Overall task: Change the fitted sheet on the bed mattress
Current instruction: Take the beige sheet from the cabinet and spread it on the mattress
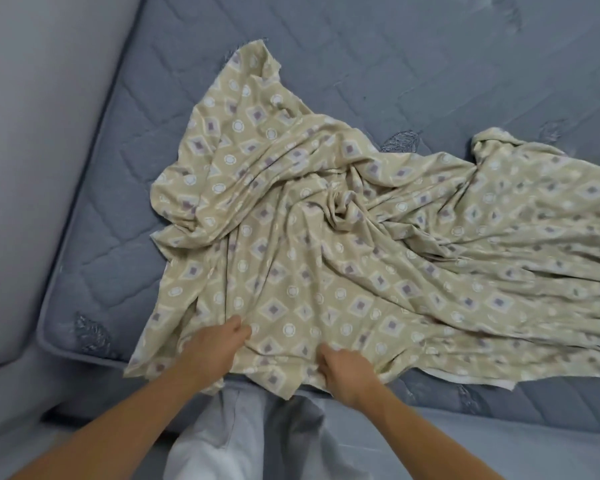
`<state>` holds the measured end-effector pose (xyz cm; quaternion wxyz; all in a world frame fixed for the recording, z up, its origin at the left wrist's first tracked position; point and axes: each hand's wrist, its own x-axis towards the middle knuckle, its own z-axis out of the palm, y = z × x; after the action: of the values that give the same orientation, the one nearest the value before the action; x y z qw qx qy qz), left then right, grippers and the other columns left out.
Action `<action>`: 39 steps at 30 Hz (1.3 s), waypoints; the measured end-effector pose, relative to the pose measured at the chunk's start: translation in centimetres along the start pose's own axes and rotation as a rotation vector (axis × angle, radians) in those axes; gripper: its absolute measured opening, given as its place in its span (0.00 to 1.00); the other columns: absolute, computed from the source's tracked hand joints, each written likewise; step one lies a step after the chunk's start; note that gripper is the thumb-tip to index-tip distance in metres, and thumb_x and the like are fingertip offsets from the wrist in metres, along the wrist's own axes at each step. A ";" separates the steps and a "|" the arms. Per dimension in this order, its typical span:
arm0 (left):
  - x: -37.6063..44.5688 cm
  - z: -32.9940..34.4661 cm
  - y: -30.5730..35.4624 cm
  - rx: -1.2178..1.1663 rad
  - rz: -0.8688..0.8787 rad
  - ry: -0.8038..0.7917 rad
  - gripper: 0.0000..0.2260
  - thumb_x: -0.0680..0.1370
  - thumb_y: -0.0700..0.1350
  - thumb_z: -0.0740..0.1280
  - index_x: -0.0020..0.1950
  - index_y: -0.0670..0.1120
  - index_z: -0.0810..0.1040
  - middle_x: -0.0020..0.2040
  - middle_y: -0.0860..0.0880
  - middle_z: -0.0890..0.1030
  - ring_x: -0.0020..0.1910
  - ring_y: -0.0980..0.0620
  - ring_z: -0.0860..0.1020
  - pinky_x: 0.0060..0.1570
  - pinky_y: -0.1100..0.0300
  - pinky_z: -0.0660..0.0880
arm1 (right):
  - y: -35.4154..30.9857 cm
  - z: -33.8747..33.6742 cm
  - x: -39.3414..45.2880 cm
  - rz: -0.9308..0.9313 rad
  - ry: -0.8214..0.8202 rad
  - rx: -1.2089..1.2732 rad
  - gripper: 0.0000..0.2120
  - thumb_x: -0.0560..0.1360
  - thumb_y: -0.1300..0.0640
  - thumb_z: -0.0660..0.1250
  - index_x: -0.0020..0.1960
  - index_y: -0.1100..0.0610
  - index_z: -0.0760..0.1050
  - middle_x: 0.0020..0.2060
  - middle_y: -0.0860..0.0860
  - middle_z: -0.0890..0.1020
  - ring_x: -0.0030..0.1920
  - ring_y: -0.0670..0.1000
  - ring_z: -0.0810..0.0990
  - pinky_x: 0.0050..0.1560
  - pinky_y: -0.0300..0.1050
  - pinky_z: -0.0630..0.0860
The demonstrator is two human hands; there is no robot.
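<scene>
Fingers of my left hand point(219, 341) were curled into the beige patterned fitted sheet point(326, 244), gripping a fold of it near the mattress's near edge; the thumb lay on top of the cloth. My right hand point(343, 372) was clenched on the same sheet just beside the left, its fingertips buried in the fabric so I could not count them. Both forearms reached in from the near side of the mattress.

I saw the sheet lying crumpled on the blue quilted mattress point(395, 64), bunched into ridges at its middle and trailing off toward the mattress's right side. One pointed corner of it reached toward the far part of the mattress, and its near hem hung slightly over the mattress's near edge. Left of the mattress stood a pale grey wall point(32, 133), touching the mattress's side. Below the near edge I saw my light trousers point(222, 438).
</scene>
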<state>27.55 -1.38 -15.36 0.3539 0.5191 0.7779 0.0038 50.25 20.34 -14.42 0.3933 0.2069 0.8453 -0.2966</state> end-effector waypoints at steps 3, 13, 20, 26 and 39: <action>0.2 -0.5 2.4 0.028 -0.153 -0.231 0.07 0.79 0.38 0.66 0.53 0.49 0.76 0.51 0.49 0.79 0.44 0.48 0.81 0.44 0.52 0.80 | -0.4 0.5 -0.5 0.055 -0.121 0.010 0.07 0.81 0.49 0.61 0.55 0.52 0.70 0.53 0.56 0.82 0.52 0.61 0.80 0.45 0.50 0.71; 5.9 -4.3 0.9 0.041 -0.244 0.135 0.29 0.79 0.54 0.70 0.78 0.56 0.66 0.72 0.49 0.70 0.68 0.45 0.71 0.60 0.47 0.74 | -2.5 -8.0 6.9 0.011 0.413 -0.067 0.38 0.73 0.52 0.75 0.78 0.47 0.60 0.69 0.54 0.69 0.67 0.60 0.69 0.60 0.57 0.77; 9.8 -7.4 -2.0 0.003 -0.314 0.041 0.43 0.77 0.64 0.70 0.84 0.61 0.47 0.85 0.50 0.43 0.81 0.41 0.52 0.74 0.39 0.65 | -3.5 -10.5 11.1 0.146 0.365 -0.136 0.58 0.70 0.34 0.77 0.84 0.41 0.40 0.83 0.60 0.46 0.82 0.63 0.49 0.81 0.65 0.54; 14.0 -10.4 -3.0 -0.138 -0.354 0.017 0.42 0.76 0.66 0.70 0.84 0.61 0.51 0.84 0.47 0.52 0.82 0.40 0.57 0.77 0.45 0.62 | -1.6 -14.6 13.9 0.142 0.388 -0.148 0.58 0.65 0.28 0.76 0.82 0.40 0.46 0.79 0.57 0.56 0.79 0.60 0.57 0.78 0.61 0.61; 29.4 -22.4 -7.1 0.130 -0.281 0.181 0.40 0.75 0.67 0.70 0.82 0.57 0.58 0.79 0.41 0.59 0.77 0.34 0.61 0.73 0.37 0.64 | 4.1 -31.2 22.2 0.217 0.501 -0.169 0.49 0.67 0.26 0.73 0.81 0.41 0.56 0.80 0.54 0.60 0.79 0.61 0.57 0.78 0.62 0.61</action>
<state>3.21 27.22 -17.31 0.2453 0.4246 0.8702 -0.0492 22.27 46.68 -17.26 0.2177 0.3295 0.9107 -0.1209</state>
